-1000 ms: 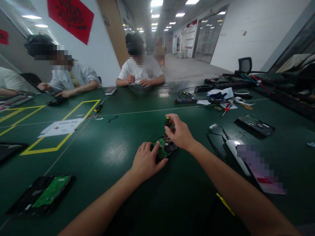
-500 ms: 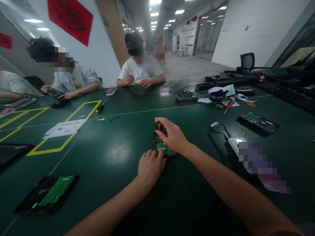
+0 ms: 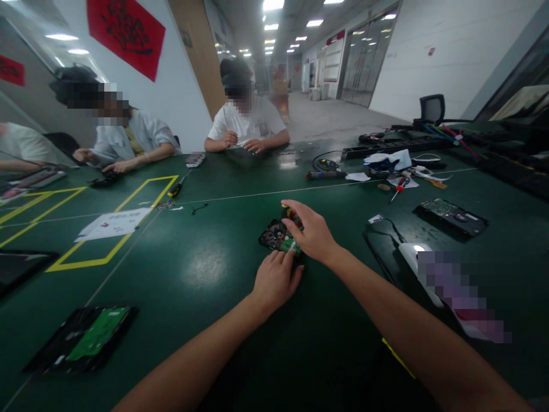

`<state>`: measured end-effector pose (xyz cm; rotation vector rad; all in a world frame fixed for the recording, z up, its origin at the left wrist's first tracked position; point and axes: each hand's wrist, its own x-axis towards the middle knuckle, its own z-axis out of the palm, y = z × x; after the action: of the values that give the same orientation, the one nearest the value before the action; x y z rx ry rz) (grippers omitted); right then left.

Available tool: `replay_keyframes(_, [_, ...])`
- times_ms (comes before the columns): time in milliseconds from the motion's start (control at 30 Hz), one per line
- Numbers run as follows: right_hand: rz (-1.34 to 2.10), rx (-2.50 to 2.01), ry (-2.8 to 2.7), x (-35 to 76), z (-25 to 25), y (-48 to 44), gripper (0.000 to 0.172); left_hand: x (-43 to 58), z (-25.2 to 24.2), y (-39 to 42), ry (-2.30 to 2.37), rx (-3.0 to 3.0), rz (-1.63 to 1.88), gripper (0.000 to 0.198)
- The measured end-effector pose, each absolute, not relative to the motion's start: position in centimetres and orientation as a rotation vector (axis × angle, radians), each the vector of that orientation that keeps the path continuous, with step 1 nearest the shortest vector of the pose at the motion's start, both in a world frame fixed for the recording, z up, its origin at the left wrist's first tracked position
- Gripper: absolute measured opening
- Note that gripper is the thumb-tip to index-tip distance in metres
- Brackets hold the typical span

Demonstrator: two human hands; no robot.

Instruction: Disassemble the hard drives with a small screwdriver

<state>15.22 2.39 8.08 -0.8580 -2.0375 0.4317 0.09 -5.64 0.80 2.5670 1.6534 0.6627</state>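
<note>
A hard drive [image 3: 274,233] with a black casing and a green circuit board lies on the dark green table in front of me. My right hand [image 3: 312,230] is closed around the yellow and black handle of a screwdriver [image 3: 285,212], held upright over the drive's right side. The screwdriver's tip is hidden behind my fingers. My left hand [image 3: 277,277] rests at the drive's near edge, its fingertips on the circuit board and the fingers bent close together. Whether it grips the edge or only presses on it is hard to see.
More hard drives lie at near left [image 3: 83,340] and right [image 3: 450,217]. A white device with a cable [image 3: 414,257] is at right. A red screwdriver [image 3: 401,186], a yellow-black screwdriver [image 3: 176,187] and a paper sheet [image 3: 114,222] lie farther off. People sit across the table.
The hard drive has turned, its far end now pointing more to the left. My right hand and the screwdriver have shifted slightly right; my left hand has moved right along the near edge.
</note>
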Motion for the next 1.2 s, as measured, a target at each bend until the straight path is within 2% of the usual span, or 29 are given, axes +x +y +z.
replay_keyframes(133, [0.387, -0.784, -2.064, 14.7, 7.8, 2.4, 0.044, -2.8, 2.5, -4.3, 1.746, 2.372, 1.081, 0.022])
replay_keyframes(233, [0.398, -0.778, -2.053, 14.4, 7.5, 2.3, 0.047, -4.1, 5.1, -2.2, 1.696, 2.241, 1.398, 0.029])
replay_keyframes(333, [0.433, -0.826, -2.005, 14.1, 7.3, 2.2, 0.051, -3.9, 7.5, -0.7, 1.532, 2.209, 1.529, 0.039])
replay_keyframes(533, [0.361, -0.849, -2.000, 14.0, 7.3, 2.2, 0.044, -2.3, 8.8, -0.1, 1.513, 2.107, 1.663, 0.019])
replay_keyframes(667, [0.344, -0.889, -2.003, 15.2, 6.2, 2.5, 0.048, -2.4, 9.4, 0.3, 1.527, 2.092, 1.587, 0.018])
replay_keyframes(767, [0.370, -1.124, -1.934, 16.6, 4.1, 2.8, 0.046, -3.0, 10.3, 1.0, 1.472, 2.079, 1.460, 0.017])
replay_keyframes(933, [0.469, -1.369, -1.886, 18.1, 0.7, 2.7, 0.059, -4.2, 11.5, 2.1, 1.228, 1.873, 1.218, 0.023])
replay_keyframes(1200, [0.541, -1.420, -1.963, 17.9, 0.0, 2.4, 0.069, -5.0, 12.2, 1.0, 1.084, 1.693, 0.993, 0.034])
